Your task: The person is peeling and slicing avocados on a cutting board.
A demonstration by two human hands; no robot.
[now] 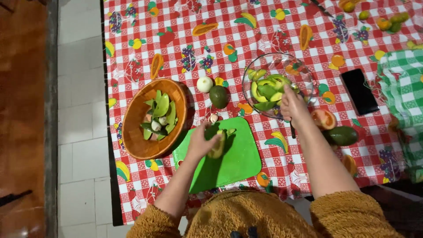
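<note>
Two hands were at work over the red checked tablecloth [264, 26] with its printed fruit. The left hand [200, 143] lay on the one green cutting board [233, 163], its fingers curled around an avocado half [219, 145] and holding it against the board. The right hand [293, 105] reached over the near rim of the single glass bowl [304, 72], fingers closed around a dark handle [292, 130] that stuck out below the palm; I could not tell what kind of tool it was. The bowl held a heap of green avocado pieces [266, 90], too piled up to count.

Two whole avocados sat out: one [219, 97] between the board and the bowl, another [341, 135] right of the forearm. One small white onion [204, 84] lay just beside the first avocado. One cut tomato [324, 119] rested by the right wrist. One round wooden bowl [134, 132] stood left of the board, filled with avocado skins [161, 110] and pits. One dark phone [359, 91] lay flat beyond the glass bowl, near a green checked cloth [403, 88]. The right forearm hid part of the table behind it.
</note>
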